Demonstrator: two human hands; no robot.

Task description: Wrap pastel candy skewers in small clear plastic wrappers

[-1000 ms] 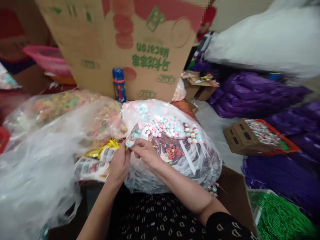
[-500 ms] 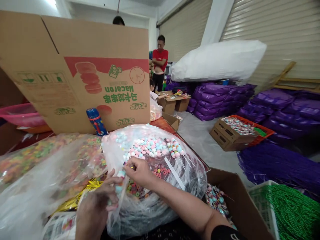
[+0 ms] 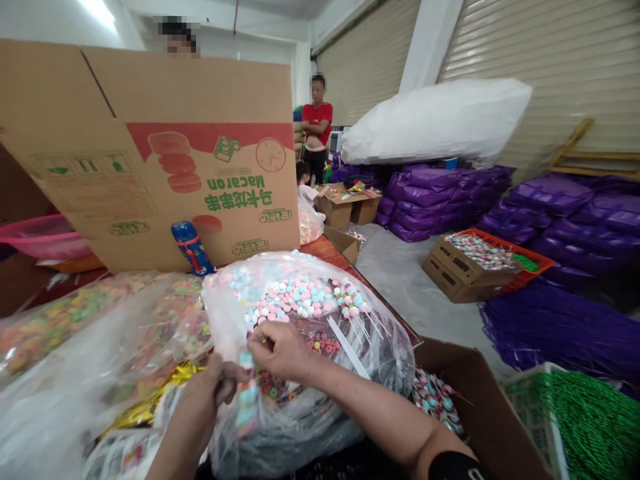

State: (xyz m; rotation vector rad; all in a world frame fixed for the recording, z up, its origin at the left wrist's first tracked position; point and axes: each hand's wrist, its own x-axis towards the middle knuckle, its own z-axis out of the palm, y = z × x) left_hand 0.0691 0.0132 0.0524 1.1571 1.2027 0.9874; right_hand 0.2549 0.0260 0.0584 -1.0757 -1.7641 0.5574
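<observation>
On my feed I see gold foil [image 3: 153, 405] left of the left hand [image 3: 223, 381]; its bent fingertips touch a row of pastel candies [image 3: 247, 408], though I can't tell whether they grip it. At the row's far end, between both hands, the right hand [image 3: 280, 350] curls closed, contents hidden.

Soft light is cast from a ceiling lamp [image 3: 96, 9] above the carton [image 3: 210, 93]. Highlights are caught by purple bags [image 3: 425, 193] right of it; the pastel strand [image 3: 247, 400] below it is blurred; heads above and right of it are pixelated.
</observation>
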